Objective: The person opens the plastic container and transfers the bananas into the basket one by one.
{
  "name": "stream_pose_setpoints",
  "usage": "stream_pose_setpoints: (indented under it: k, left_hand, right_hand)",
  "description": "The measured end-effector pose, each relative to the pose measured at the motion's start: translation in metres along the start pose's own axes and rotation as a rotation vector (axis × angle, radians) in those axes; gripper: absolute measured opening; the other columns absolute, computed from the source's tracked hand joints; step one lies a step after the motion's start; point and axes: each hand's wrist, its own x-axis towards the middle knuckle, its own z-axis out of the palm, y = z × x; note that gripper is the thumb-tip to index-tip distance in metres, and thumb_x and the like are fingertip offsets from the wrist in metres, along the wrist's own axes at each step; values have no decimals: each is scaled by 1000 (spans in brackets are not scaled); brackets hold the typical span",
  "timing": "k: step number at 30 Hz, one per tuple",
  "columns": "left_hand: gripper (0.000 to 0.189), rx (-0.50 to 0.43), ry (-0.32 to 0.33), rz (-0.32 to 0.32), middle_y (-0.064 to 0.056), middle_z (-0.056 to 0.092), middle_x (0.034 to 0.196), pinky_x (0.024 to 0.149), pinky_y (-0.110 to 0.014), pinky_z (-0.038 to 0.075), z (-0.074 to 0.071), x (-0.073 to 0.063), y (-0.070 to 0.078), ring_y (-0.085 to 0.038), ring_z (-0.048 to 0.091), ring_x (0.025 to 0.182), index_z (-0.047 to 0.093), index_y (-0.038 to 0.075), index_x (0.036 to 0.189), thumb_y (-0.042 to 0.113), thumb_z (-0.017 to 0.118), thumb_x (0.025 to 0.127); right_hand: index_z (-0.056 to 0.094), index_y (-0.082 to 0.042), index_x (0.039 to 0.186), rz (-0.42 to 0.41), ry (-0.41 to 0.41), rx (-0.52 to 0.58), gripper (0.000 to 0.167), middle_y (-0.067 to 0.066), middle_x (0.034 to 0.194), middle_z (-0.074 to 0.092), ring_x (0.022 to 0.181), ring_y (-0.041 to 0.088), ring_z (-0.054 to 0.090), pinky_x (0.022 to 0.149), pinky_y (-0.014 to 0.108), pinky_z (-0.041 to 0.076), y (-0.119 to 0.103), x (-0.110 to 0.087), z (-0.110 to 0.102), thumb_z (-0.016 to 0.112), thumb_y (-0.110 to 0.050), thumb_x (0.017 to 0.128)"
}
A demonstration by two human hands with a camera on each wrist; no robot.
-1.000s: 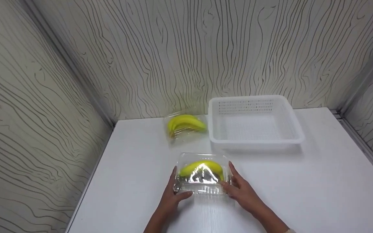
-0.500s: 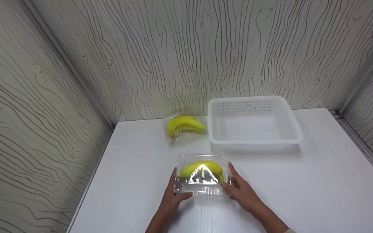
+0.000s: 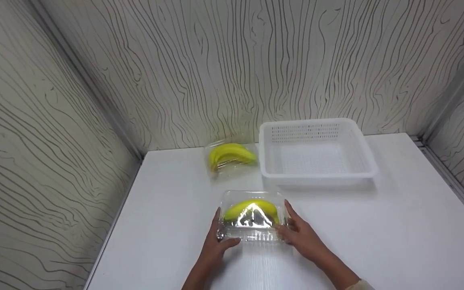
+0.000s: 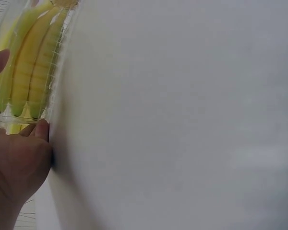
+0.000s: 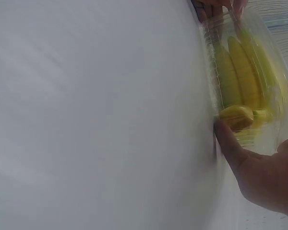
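Observation:
A clear plastic clamshell box (image 3: 256,233) with yellow bananas (image 3: 252,207) inside sits low on the white table in the head view, its lid down. My left hand (image 3: 212,245) holds its left end, fingers along the side and thumb at the front edge. At the opposite end my right hand (image 3: 305,239) grips the box, thumb on the front corner. Both wrist views show the bananas through the clear wall, with the left hand (image 4: 19,158) and the right hand (image 5: 259,167) at the box's ends.
A second clear box with bananas (image 3: 232,153) stands at the back, against the patterned wall (image 3: 232,72). Right beside it is a white perforated plastic basket (image 3: 320,176) with nothing in it. Side walls with metal strips bound the white table (image 3: 167,225).
Both hands keep holding the box in nearly the same place. Only a slight shift of the whole head view shows.

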Motion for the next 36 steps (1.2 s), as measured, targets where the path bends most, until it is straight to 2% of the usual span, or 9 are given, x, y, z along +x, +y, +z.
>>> stream_pose_setpoints:
  k: [3,6,9,13,16,23,26,32,36]
  left_hand:
    - [118,-17,-1,7,-17,16,181,129,-75,17,2,0,1,-51,14,166,14,24,174,27,84,79]
    - [117,-35,-3,14,-16,16,181,129,-73,25,5,2,2,-51,18,165,13,23,174,25,82,79]
    - [116,-29,3,4,-17,16,181,128,-73,27,6,2,4,-51,17,165,13,23,174,25,81,79]
    - [117,-10,7,-2,-17,14,181,129,-74,23,4,3,6,-51,14,166,13,23,174,24,80,78]
    - [117,-14,1,2,-17,12,181,129,-73,24,3,4,5,-51,13,166,12,22,174,24,80,79]
    - [116,-60,-2,24,-17,12,182,130,-73,20,0,3,2,-50,10,167,11,21,174,20,80,80]
    - [115,-66,-12,40,-17,11,182,131,-71,23,1,2,0,-50,10,167,11,19,174,19,80,81]
    - [114,-71,-18,58,-20,12,181,128,-65,35,2,2,-2,-49,15,166,10,16,174,20,80,83]
    - [114,-30,-21,46,-19,13,181,127,-65,36,0,3,-2,-50,18,165,10,18,174,24,79,83]
  right_hand:
    - [13,-29,174,-4,11,-20,94,37,161,44,131,37,68,94,45,66,-2,-1,-2,70,-46,101]
    - [15,-28,173,-6,35,-85,95,33,164,43,142,46,60,105,56,60,-7,-2,-4,70,-51,100]
    - [12,-23,174,-30,65,-182,101,30,169,38,150,50,50,114,62,53,-13,-2,-5,71,-55,98]
    - [9,-18,174,-149,110,-347,109,26,176,25,161,50,31,126,66,39,-23,3,-5,73,-58,95]
    - [16,-22,173,-268,123,-479,107,22,178,21,164,50,22,127,73,30,-31,10,-2,74,-61,92]
    - [32,-26,169,-533,71,-766,101,17,177,31,163,47,28,127,72,29,-45,29,11,73,-69,88]
    - [39,-27,167,-608,28,-853,98,15,175,35,162,46,31,128,73,25,-49,35,16,73,-72,86]
    - [45,-32,163,-639,-72,-1001,98,16,174,37,161,47,33,125,80,20,-54,43,23,68,-83,82]
    - [46,-34,163,-635,-71,-1042,95,15,174,38,160,46,35,123,81,22,-53,45,25,67,-82,83]
